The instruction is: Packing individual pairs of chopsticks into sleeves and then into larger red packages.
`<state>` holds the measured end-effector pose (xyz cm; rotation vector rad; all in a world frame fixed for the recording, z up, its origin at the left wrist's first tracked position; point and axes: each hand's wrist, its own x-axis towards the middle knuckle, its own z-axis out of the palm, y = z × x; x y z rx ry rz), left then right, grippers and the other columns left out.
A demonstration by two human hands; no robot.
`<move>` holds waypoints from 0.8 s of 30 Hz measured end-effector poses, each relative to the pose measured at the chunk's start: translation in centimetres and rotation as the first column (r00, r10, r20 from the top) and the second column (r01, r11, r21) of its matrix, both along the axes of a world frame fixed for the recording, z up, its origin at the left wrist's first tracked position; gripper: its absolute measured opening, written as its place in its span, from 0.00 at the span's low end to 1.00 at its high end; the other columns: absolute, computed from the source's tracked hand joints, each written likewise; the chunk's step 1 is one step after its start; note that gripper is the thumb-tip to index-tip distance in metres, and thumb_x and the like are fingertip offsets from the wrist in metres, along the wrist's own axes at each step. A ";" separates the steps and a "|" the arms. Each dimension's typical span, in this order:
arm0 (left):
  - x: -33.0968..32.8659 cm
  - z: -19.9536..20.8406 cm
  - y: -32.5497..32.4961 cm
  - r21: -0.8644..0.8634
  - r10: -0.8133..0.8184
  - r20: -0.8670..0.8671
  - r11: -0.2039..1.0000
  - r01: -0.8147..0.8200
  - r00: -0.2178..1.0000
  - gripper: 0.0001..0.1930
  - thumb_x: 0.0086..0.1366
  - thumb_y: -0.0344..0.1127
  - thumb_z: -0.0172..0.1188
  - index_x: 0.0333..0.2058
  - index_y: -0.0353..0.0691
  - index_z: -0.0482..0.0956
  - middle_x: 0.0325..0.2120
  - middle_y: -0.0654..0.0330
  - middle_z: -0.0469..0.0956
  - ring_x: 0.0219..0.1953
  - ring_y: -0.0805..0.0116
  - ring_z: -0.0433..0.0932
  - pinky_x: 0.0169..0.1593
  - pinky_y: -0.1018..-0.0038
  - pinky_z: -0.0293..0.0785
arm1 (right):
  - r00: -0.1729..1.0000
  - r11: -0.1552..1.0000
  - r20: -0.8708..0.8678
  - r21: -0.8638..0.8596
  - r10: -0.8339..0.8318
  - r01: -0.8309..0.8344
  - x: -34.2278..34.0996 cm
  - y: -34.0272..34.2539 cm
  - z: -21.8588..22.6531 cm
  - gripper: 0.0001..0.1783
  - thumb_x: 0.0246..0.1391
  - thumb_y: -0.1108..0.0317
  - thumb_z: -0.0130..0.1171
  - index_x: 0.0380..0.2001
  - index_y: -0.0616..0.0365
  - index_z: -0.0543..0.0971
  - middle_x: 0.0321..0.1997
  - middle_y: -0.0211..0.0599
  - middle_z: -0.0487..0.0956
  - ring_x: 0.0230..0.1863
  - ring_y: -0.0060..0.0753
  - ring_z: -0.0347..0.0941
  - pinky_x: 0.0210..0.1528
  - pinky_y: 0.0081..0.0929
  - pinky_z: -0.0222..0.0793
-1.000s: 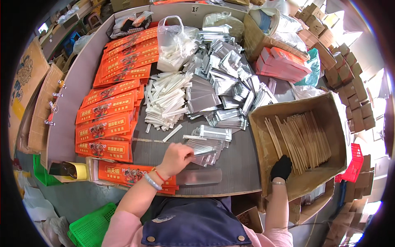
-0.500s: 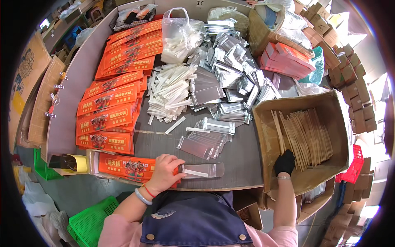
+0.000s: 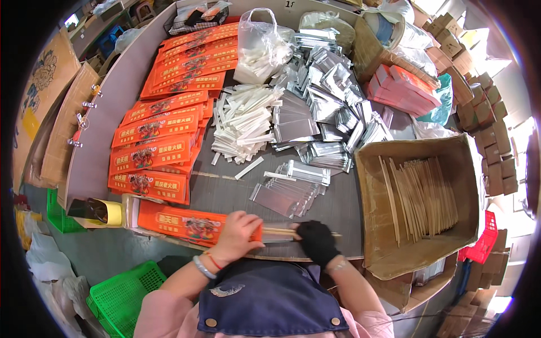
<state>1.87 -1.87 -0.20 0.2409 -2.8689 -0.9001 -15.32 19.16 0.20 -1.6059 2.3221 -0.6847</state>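
At the table's front edge, my bare left hand (image 3: pixel 239 234) closes over the right end of an orange printed paper sleeve (image 3: pixel 177 222) lying lengthwise in a shallow holder. My black-gloved right hand (image 3: pixel 318 242) grips a pair of wooden chopsticks (image 3: pixel 279 230), held level. Their left ends meet the sleeve's end beside my left thumb; whether they are inside it is hidden. A sliver of clear plastic shows beneath them. Behind my hands lies a fanned stack of clear plastic pouches (image 3: pixel 290 194) with thin white strips on top.
An open cardboard box (image 3: pixel 369 225) of loose chopsticks stands at right. Orange sleeves (image 3: pixel 149 152) are stacked along the left. White paper-wrapped strips (image 3: pixel 245 124) and silvery pouches (image 3: pixel 332 96) are heaped mid-table. A green basket (image 3: pixel 124 293) sits below the edge.
My right hand has left the cardboard box and come left to the sleeve's end, bringing chopsticks. My left hand stays on the sleeve. The whole view has shifted slightly.
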 end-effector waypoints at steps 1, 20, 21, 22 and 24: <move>-1.0 0.3 0.9 -0.002 -0.004 -0.022 1.000 0.003 1.000 0.36 0.39 0.43 0.76 0.50 0.39 0.76 0.50 0.57 0.73 0.53 0.52 0.68 0.58 0.59 0.64 | 0.998 0.994 0.040 -0.102 0.049 -0.045 0.5 -1.5 -0.4 0.14 0.47 0.72 0.62 0.39 0.49 0.82 0.29 0.41 0.78 0.33 0.46 0.76 0.35 0.40 0.71; -4.4 9.3 -10.8 -0.334 -0.190 0.018 0.924 0.185 0.982 0.12 0.44 0.34 0.67 0.30 0.42 0.78 0.39 0.54 0.72 0.44 0.53 0.71 0.48 0.58 0.69 | 0.950 0.954 -0.092 -0.011 -0.298 0.298 -1.7 0.8 3.4 0.34 0.30 0.50 0.75 0.41 0.53 0.75 0.40 0.37 0.75 0.44 0.45 0.71 0.47 0.41 0.63; -4.1 9.7 -12.6 -0.496 -0.094 -0.133 0.868 0.016 0.987 0.15 0.45 0.37 0.68 0.33 0.41 0.78 0.42 0.52 0.72 0.45 0.50 0.71 0.49 0.56 0.70 | 0.903 0.903 -0.015 -0.028 -0.429 0.429 -1.7 1.0 4.0 0.34 0.30 0.51 0.75 0.42 0.53 0.75 0.39 0.37 0.75 0.44 0.44 0.72 0.47 0.40 0.63; -3.8 8.8 -11.8 -0.498 -0.098 -0.131 0.867 0.020 0.987 0.15 0.45 0.37 0.68 0.33 0.41 0.78 0.42 0.52 0.72 0.45 0.50 0.71 0.49 0.56 0.70 | 0.901 0.901 -0.013 -0.029 -0.433 0.432 -1.5 1.0 4.1 0.34 0.30 0.51 0.75 0.42 0.53 0.75 0.39 0.37 0.75 0.44 0.44 0.72 0.47 0.40 0.63; -2.0 4.6 -7.9 -0.203 0.389 -0.277 0.870 -0.449 0.879 0.23 0.47 0.41 0.70 0.42 0.39 0.79 0.50 0.48 0.69 0.53 0.45 0.67 0.57 0.53 0.64 | 0.951 0.954 -0.084 -0.010 -0.298 0.298 -1.3 0.9 4.0 0.34 0.31 0.50 0.75 0.43 0.53 0.75 0.40 0.36 0.75 0.44 0.42 0.71 0.49 0.41 0.62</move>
